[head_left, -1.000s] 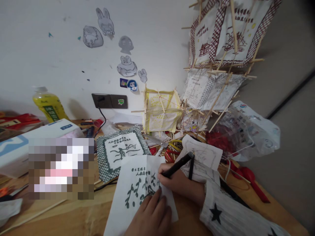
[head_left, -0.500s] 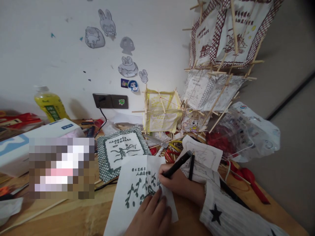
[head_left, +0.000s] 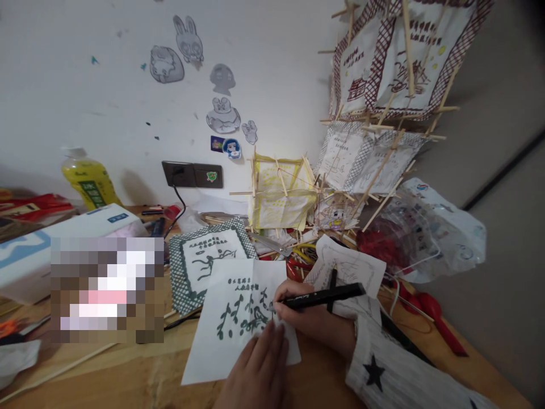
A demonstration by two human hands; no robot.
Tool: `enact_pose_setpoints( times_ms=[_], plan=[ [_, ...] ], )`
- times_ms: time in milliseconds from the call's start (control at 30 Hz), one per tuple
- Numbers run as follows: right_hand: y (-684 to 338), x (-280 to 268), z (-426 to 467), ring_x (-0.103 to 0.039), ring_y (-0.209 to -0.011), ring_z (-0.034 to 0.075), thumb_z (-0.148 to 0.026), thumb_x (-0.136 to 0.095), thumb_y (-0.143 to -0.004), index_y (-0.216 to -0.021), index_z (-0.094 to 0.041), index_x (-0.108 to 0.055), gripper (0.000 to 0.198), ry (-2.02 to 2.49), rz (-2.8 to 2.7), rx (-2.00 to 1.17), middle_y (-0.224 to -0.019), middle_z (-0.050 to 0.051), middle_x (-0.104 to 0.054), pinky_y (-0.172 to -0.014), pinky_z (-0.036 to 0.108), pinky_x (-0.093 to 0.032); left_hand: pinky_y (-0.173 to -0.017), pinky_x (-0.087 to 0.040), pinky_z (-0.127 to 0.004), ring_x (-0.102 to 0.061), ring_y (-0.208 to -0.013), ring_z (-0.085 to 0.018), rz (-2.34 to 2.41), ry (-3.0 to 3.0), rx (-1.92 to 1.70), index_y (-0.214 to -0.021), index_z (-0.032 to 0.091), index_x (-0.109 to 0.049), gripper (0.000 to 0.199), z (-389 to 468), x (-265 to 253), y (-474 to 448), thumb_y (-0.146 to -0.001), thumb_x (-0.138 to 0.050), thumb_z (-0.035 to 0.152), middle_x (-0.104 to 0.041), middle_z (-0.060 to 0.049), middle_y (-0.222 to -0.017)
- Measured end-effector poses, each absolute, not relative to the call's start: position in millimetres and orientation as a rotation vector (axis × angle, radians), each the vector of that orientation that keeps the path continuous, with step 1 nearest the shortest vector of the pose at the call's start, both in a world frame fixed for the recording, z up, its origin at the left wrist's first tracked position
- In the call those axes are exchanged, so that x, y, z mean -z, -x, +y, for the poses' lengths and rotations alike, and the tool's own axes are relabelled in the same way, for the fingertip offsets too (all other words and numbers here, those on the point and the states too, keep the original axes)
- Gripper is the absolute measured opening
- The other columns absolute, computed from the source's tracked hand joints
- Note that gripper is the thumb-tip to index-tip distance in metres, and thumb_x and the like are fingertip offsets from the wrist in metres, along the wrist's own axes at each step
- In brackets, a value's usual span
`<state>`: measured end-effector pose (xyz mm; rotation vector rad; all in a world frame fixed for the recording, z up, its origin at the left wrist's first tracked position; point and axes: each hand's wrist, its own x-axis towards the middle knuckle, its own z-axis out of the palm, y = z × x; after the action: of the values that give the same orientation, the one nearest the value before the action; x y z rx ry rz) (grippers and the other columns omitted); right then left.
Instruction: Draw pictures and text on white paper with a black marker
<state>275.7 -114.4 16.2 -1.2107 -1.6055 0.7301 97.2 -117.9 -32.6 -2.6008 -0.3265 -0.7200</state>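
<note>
My right hand [head_left: 300, 318] grips a black marker pen [head_left: 326, 296], its tip down at the right side of a white paper sheet [head_left: 204, 355]. The sheet bears dark green writing and a drawing of leafy stems [head_left: 232, 318]. Fingers stretched out and close together, my left hand [head_left: 259, 363] lies flat on the lower right of the sheet, just below the pen tip. Beneath the sheet's top edge lies a second drawing with a green cross-hatched border [head_left: 181, 284]. Right of my right hand is a sheet with a faint line drawing [head_left: 355, 267].
Stick-framed paper lanterns [head_left: 283, 210] stand at the back, taller ones [head_left: 409, 62] to the right. Scissors [head_left: 275, 245] lie behind the sheet. On the left are a yellow drink bottle [head_left: 91, 182] and a white box [head_left: 29, 284]. A plastic bag [head_left: 438, 238] sits far right.
The paper sheet has slid away from me, its lower edge now showing. The marker has tipped from steep to nearly level, leaning right. My left fingers have drawn together.
</note>
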Motion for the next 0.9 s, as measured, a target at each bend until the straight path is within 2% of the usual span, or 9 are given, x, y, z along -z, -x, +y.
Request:
enact_pose_setpoints(
  times_ms=[167, 433, 667, 900],
  plan=[
    [-274.3, -5.9, -109.4, -0.043, -0.056, 0.01, -0.013, -0.05, -0.07, -0.059, -0.019, -0.047, 0.012, 1.274, -1.596, -0.788, -0.058, -0.004, -0.047, -0.052, 0.02, -0.036, -0.088, -0.047, -0.031, -0.059, -0.108, -0.023, -0.332, 2.628, 0.698, -0.112, 0.014, -0.065, 0.033, -118.3, 40.0, -98.7, -0.097, -0.04, 0.031, -0.068, -0.008, -0.113],
    [-274.7, -1.3, -107.5, -0.042, -0.056, 0.01, -0.012, -0.051, -0.07, -0.06, -0.019, -0.046, 0.014, 1.305, -1.593, -0.794, -0.058, -0.005, -0.046, -0.052, 0.02, -0.035, -0.087, -0.049, -0.032, -0.06, -0.109, -0.024, -0.323, 2.675, 0.682, -0.111, 0.012, -0.063, 0.03, -120.4, 49.1, -99.2, -0.097, -0.041, 0.026, -0.068, -0.009, -0.113],
    [-275.0, -3.3, -108.8, -0.042, -0.056, 0.009, -0.013, -0.052, -0.071, -0.061, -0.019, -0.048, 0.012, 1.319, -1.649, -0.782, -0.059, -0.005, -0.048, -0.052, 0.02, -0.034, -0.084, -0.05, -0.029, -0.063, -0.103, -0.021, -0.331, 2.644, 0.787, -0.105, 0.015, -0.066, 0.031, -118.6, 43.2, -100.7, -0.097, -0.04, 0.029, -0.071, -0.006, -0.105],
    [-274.5, -0.5, -108.4, -0.041, -0.056, 0.01, -0.012, -0.05, -0.07, -0.06, -0.019, -0.044, 0.014, 1.363, -1.58, -0.73, -0.057, -0.005, -0.044, -0.053, 0.02, -0.033, -0.088, -0.048, -0.032, -0.06, -0.107, -0.023, -0.34, 2.694, 0.657, -0.112, 0.014, -0.065, 0.034, -119.1, 47.7, -100.6, -0.097, -0.042, 0.035, -0.068, -0.009, -0.112]
  ],
)
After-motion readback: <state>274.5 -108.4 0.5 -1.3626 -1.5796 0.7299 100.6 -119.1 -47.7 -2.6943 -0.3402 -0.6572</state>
